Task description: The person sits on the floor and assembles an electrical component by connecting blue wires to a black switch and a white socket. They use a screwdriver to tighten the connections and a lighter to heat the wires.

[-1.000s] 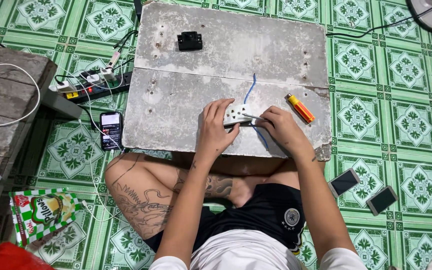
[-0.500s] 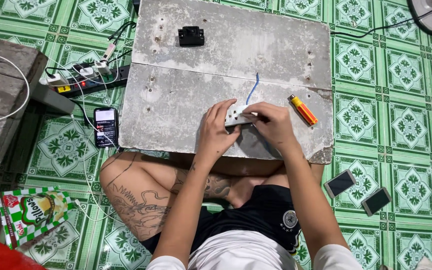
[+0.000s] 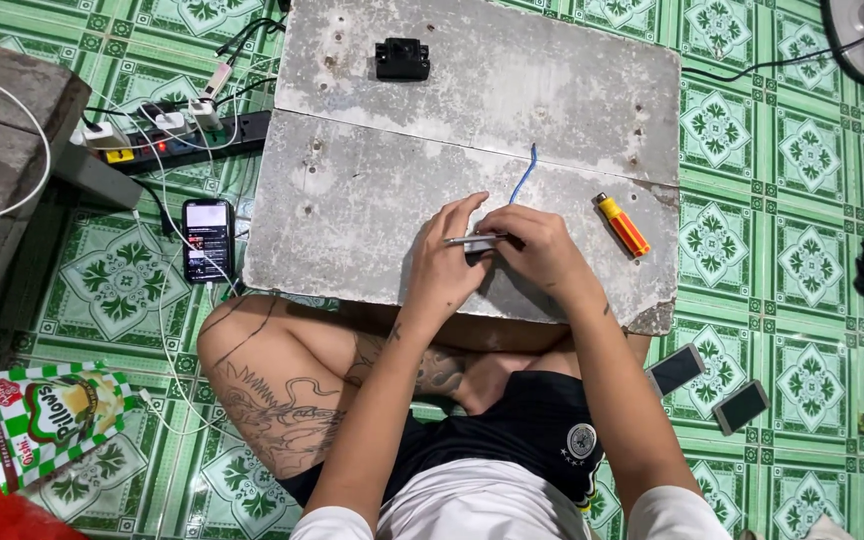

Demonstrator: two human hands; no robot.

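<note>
Underneath, grey slab [image 3: 372, 200] on green tiles [image 3: 782, 230]

Both hands [image 3: 492, 255] meeting mid-surface [image 3: 372, 190] w/ small flat part [image 3: 472, 241] between. Wire [image 3: 523, 178] just behind. Lighter [image 3: 623, 225] to right. Box [image 3: 402, 59] at far edge. Phone [image 3: 207, 240] on floor to left, power strip [image 3: 167, 140] behind it.

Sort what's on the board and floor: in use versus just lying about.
In use: small white part, gripped by left hand and right hand; blue wire.

Lying about: screwdriver, black box, phone, power strip, snack bag.
</note>
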